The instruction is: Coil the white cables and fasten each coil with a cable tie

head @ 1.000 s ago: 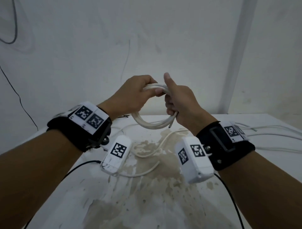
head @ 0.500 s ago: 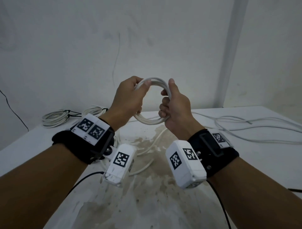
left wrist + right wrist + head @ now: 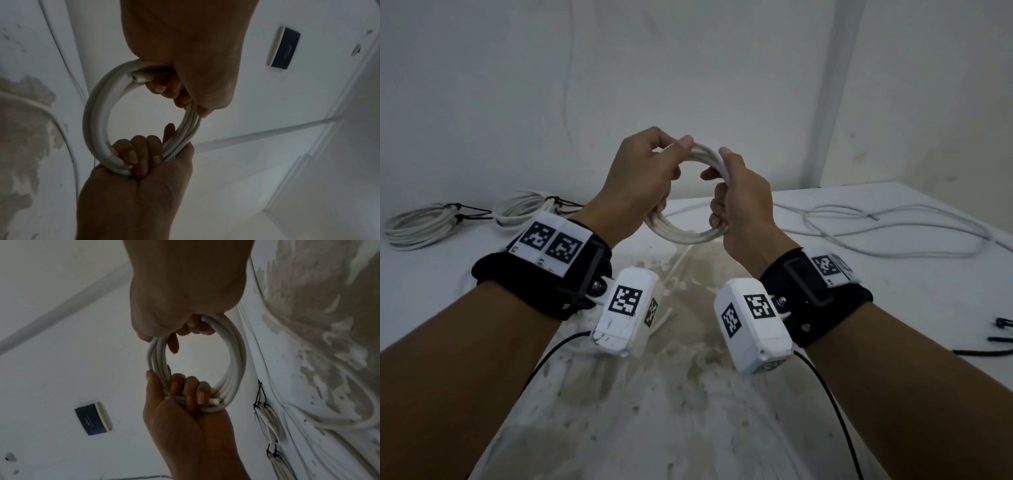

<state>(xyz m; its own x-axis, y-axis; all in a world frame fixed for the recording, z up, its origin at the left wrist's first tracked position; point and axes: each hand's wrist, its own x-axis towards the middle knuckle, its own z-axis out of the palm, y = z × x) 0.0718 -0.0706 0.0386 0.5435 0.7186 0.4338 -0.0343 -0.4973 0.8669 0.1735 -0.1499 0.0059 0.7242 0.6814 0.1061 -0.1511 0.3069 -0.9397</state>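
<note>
A coil of white cable is held up above the table between both hands. My left hand grips its left side, with the thumb pressed on the top of the loop. My right hand grips the right side, fingers curled through the ring. In the left wrist view the coil runs between the left hand above and the right hand below. In the right wrist view the coil shows a cut cable end under the left hand's fingers. No tie is visible on this coil.
Two coils tied with black ties lie at the back left, one further left than the other. Loose white cable sprawls over the right of the white table. Black cable ties lie at the right edge. A wall stands close behind.
The hands, close together on the coil's top a second ago, now sit on opposite sides of the ring. The dangling cable end no longer hangs free. The head view has tilted down.
</note>
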